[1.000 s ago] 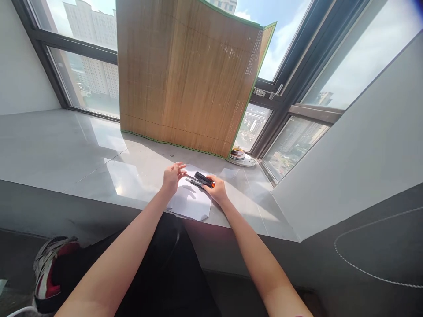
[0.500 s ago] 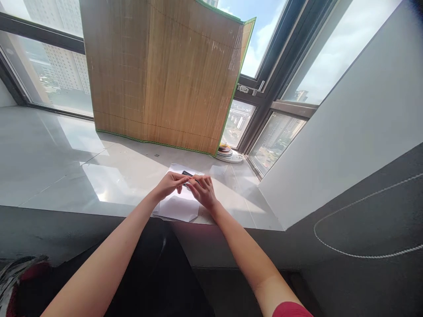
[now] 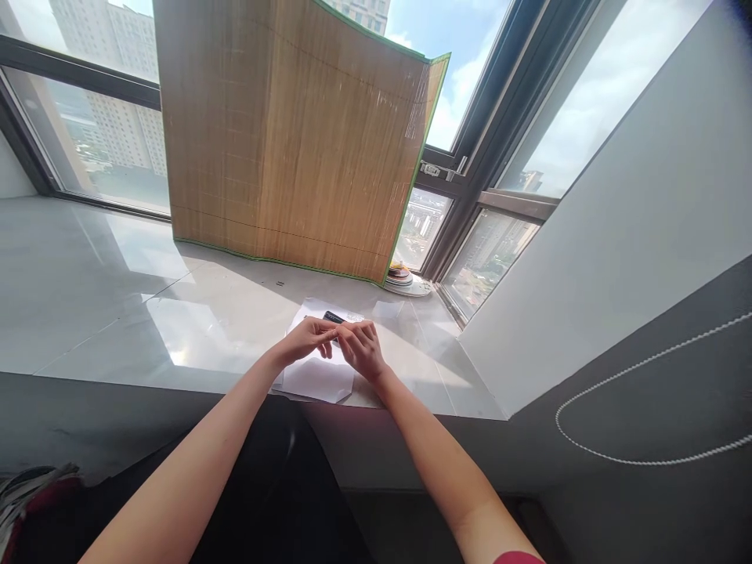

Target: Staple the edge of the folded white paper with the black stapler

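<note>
My left hand and my right hand meet fingertip to fingertip over white paper on the sill. Both are closed in a pinch; whatever they hold, if anything, is hidden by the fingers or too small to name. Just beyond the fingertips shows a small black flat object, partly covered by my hands, so I cannot tell whether it lies on the paper or is touched. Next to it, by my right fingers, a pale item with faint markings is partly visible.
A bamboo mat with green edging leans against the window behind the paper. Stacked round items stand on a pale plate in the corner. A white wall slopes at the right, with a looped cord hanging before it.
The view has tilted up slightly, so everything sits a little lower. My fingers have drawn closer together, and the black object now shows beyond them.
</note>
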